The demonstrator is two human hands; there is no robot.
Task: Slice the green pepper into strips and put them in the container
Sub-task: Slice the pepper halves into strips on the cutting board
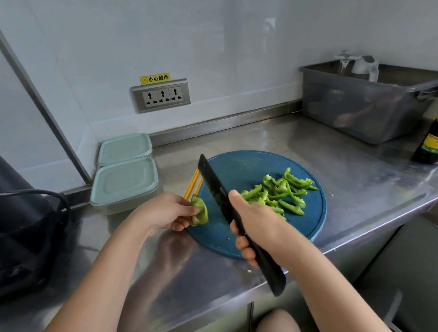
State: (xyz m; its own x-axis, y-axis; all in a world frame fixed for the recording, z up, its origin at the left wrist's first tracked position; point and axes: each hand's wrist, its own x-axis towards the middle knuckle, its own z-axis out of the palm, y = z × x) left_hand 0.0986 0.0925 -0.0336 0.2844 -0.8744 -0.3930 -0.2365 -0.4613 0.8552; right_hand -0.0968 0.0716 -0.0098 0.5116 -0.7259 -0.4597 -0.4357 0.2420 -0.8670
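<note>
At the left edge of the blue cutting board [241,167], the left hand [166,211] pinches the last green pepper piece [199,210], light, slick-skinned and likely best pinned by its rim, while the right hand [251,221] grips the black knife [217,189] beside cut strips [279,193].

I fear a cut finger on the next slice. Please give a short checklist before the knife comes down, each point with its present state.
1. The right hand grips the knife handle: ok.
2. The pepper piece flat on the cutting board: not ok, the left hand holds it tilted at the board's edge.
3. The left hand apart from the blade: ok.
4. The strips clear of the cut: ok, piled to the right.
5. The nearer container open: not ok, lid on.
</note>
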